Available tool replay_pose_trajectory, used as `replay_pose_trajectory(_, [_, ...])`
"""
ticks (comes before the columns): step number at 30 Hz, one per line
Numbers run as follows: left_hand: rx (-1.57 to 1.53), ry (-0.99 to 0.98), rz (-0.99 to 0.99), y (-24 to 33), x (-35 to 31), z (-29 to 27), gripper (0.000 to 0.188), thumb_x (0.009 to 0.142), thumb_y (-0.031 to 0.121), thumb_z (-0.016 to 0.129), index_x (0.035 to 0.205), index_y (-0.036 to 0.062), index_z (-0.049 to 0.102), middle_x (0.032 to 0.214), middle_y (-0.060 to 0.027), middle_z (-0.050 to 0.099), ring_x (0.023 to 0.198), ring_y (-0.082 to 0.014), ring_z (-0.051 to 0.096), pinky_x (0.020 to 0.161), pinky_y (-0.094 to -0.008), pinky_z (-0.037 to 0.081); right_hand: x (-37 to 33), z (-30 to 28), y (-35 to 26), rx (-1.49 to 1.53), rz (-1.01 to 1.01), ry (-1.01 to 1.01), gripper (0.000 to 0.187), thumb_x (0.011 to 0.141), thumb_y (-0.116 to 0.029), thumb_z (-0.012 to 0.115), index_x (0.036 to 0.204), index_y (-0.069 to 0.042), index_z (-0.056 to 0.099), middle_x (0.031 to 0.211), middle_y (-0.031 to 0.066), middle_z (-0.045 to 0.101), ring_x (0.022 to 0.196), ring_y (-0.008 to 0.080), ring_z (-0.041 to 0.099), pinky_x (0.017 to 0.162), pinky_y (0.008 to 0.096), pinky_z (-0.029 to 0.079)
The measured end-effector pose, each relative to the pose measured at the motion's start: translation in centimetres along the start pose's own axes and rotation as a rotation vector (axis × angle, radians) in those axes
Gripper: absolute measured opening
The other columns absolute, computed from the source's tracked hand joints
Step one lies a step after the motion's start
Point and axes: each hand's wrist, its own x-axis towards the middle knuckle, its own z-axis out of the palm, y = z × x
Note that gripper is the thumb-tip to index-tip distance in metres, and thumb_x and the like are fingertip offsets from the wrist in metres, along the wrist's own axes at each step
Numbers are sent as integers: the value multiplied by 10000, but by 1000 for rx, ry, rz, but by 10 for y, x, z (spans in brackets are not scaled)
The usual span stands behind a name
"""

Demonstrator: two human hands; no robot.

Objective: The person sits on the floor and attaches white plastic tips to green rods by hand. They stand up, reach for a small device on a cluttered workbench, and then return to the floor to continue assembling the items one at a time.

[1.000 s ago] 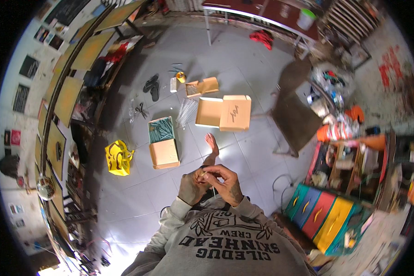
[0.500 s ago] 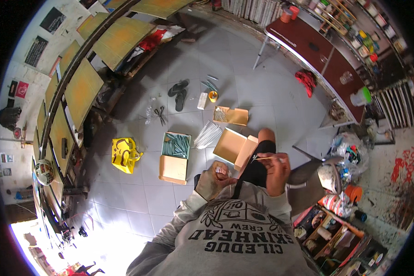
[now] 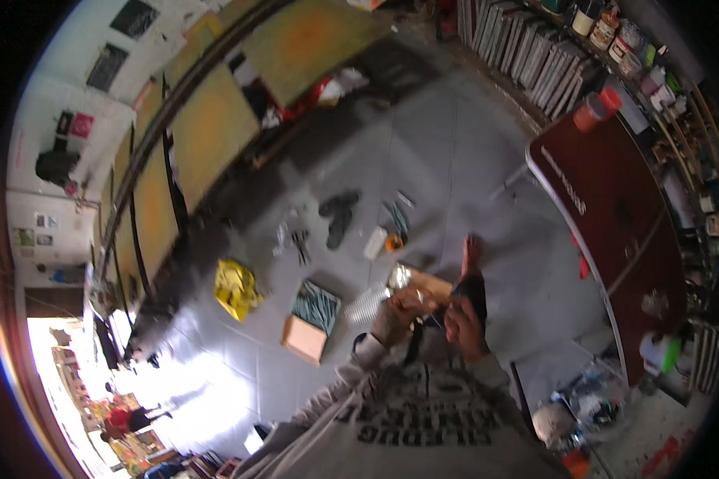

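Note:
My left hand [image 3: 393, 319] is raised in front of my chest, its fingers curled round something small that blur hides. Close beside it on the right, my right hand [image 3: 465, 327] is closed in a pinch; a thin stick showed there half a second ago and is hard to make out now. Past the hands on the floor is a small open cardboard box [image 3: 433, 284], partly covered by them. Left of my hands lie rows of clear, slender pieces [image 3: 365, 305]. Further left stands an open box of teal tubes [image 3: 315, 308], its brown lid [image 3: 303, 338] folded out.
A yellow bag [image 3: 236, 289] lies on the floor at left. Dark scissors [image 3: 300, 247], sandals [image 3: 339, 217], a white carton [image 3: 375, 243] and an orange-yellow round container [image 3: 394, 242] lie farther off. A dark red table [image 3: 607, 231] stands at right, sloping boards [image 3: 216, 128] at left.
My head view has swung and blurred, shifting the room. My hands have drawn closer together, and the right hand's stick is no longer clear.

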Motion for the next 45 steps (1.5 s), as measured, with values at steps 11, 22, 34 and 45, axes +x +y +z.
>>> replay_pose_trajectory(11, [-373,311,-453,95,172,18,233,857,26,702,1068,-26,620,977,-100,694,940,-155,674,878,-240,503,98,24,-222,-409,-59,-106,141,892,-141,671,875,-2,659,739,-22,603,644,28,505,615,185,408])
replay_pose_trajectory(22, [1227,110,493,204,433,-240,815,752,393,777,1411,81,411,1497,-201,320,1382,-416,277,1115,-495,269,211,19,-164,120,-295,738,85,867,-155,609,816,-96,577,547,-62,360,402,33,280,377,230,218])
replay_pose_trajectory(34, [1672,117,210,138,515,-337,1195,581,151,729,1545,152,23,1597,-172,-2,1426,-505,4,1099,-671,49,290,276,-64,641,-141,1051,113,841,-193,605,759,-123,568,533,-63,400,408,54,355,382,230,253])
replay_pose_trajectory(45, [1757,132,343,125,505,-348,1133,626,60,687,1548,190,42,1604,-132,47,1379,-556,139,1080,-673,197,262,402,58,616,206,1224,261,894,-286,532,785,-56,591,562,-45,460,452,55,385,422,229,281])
